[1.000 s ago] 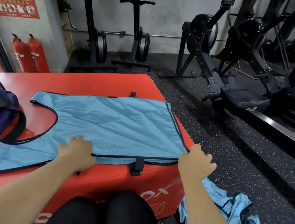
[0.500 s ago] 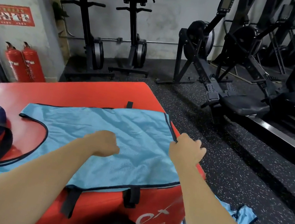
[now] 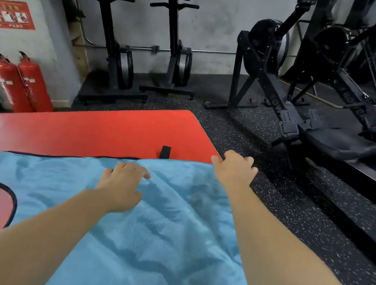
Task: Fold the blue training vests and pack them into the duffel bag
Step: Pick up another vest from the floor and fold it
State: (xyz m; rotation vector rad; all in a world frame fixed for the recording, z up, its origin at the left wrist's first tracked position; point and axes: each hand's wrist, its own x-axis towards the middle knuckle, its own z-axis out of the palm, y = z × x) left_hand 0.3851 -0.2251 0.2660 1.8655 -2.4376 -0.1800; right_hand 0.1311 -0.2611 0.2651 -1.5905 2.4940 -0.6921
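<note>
Blue vest [image 3: 150, 249] — fine-ribbed matt cloth; red box [image 3: 83, 129] — smooth, faintly glossy vinyl; floor [image 3: 317, 228] rough, speckled rubber.

A: It's a gym, plain as day. Two rowing machines [image 3: 173, 39] stand upright against the grey wall [image 3: 223, 23].

B: And more rowers [image 3: 288, 109] laid flat on the right, with black rails, flywheels and seats.

A: Speckled black rubber floor [image 3: 295, 211] underfoot, proper gym matting.

B: A big red padded box [image 3: 83, 129] up front, and two fire extinguishers [image 3: 24, 86] below a red sign [image 3: 6, 14].
</note>
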